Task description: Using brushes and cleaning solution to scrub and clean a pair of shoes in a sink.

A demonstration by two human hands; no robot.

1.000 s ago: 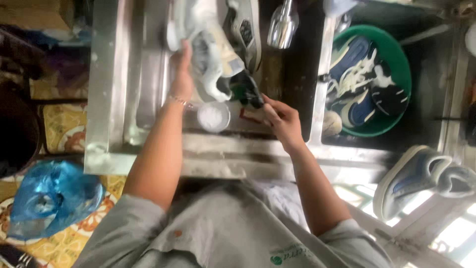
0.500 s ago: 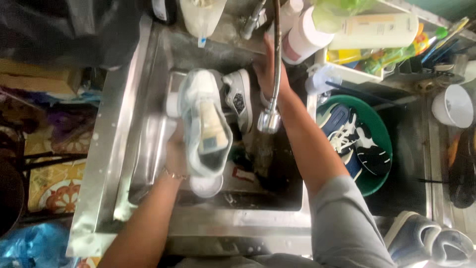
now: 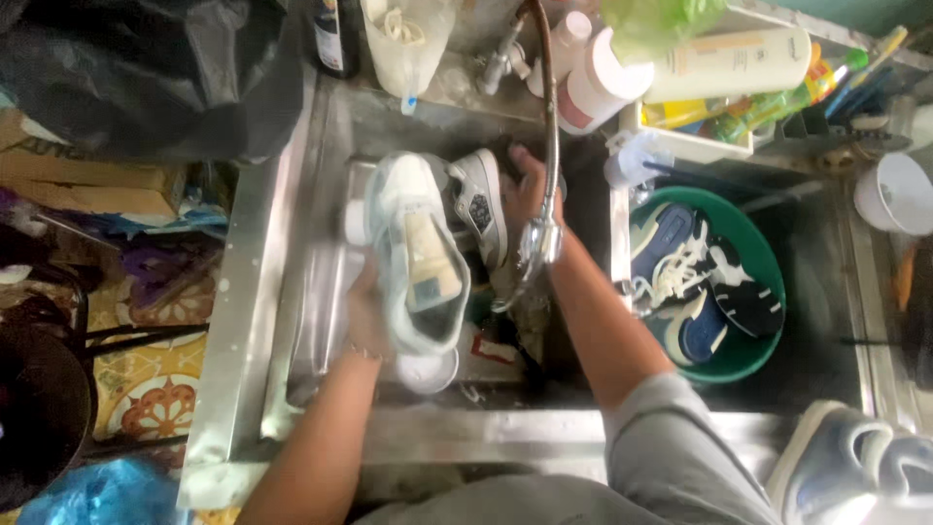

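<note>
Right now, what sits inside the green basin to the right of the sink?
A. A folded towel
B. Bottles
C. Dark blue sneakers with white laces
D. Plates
C: the green basin holds dark blue sneakers with white laces, while the left hand holds a white shoe over the sink.
</note>
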